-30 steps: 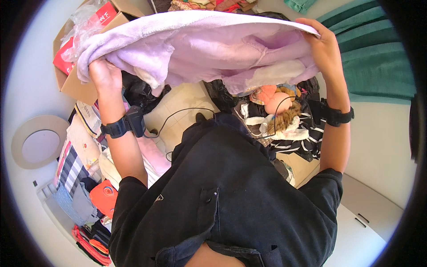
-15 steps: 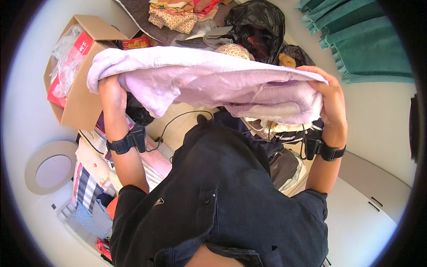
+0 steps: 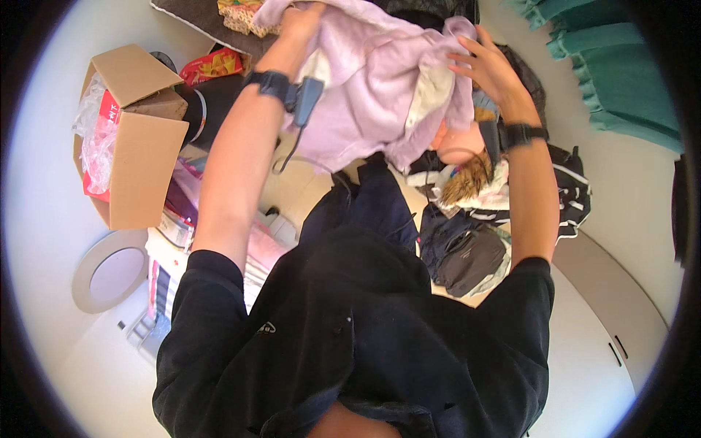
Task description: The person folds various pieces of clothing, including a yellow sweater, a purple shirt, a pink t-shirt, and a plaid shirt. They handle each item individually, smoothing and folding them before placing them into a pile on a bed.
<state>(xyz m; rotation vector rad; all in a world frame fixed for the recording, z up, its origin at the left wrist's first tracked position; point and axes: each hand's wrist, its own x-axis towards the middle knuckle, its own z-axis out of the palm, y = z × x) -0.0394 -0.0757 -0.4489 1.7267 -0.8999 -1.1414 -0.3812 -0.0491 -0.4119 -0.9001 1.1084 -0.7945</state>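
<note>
L grip [image 3: 301, 23] clamped on lilac cloth [image 3: 372, 84]; R grip [image 3: 492, 68], fingers spread; cloth btwn.

The cloth [image 3: 365, 102] is pale lilac (patched with cream); the shirt [image 3: 328, 292] is black, the cardboard box [image 3: 146, 171] tan, the curtain [image 3: 628, 84] teal, the fabric at right [image 3: 572, 191] black with white stripes.

Ahead, between left hand [image 3: 301, 28] and right hand [image 3: 488, 67]: garment [image 3: 376, 84], above floor [image 3: 296, 193]. Far left: open carton [image 3: 150, 171], plastic wrap [image 3: 96, 139] inside. Just right of carton's far end: packet [image 3: 212, 67]. Beyond packet, on mat [image 3: 191, 23]: folded cloths [image 3: 244, 20], left of left hand. Nearer than carton, at left wall [image 3: 45, 190]: round disc [image 3: 109, 276]. Right of garment's lower edge, partly behind right forearm [image 3: 534, 193]: soft-item heap [image 3: 471, 188]; just nearer, cloth bundle [image 3: 473, 263]. Far right: curtain [image 3: 621, 84]. Nearer, same side: cabinet [image 3: 584, 328].
</note>
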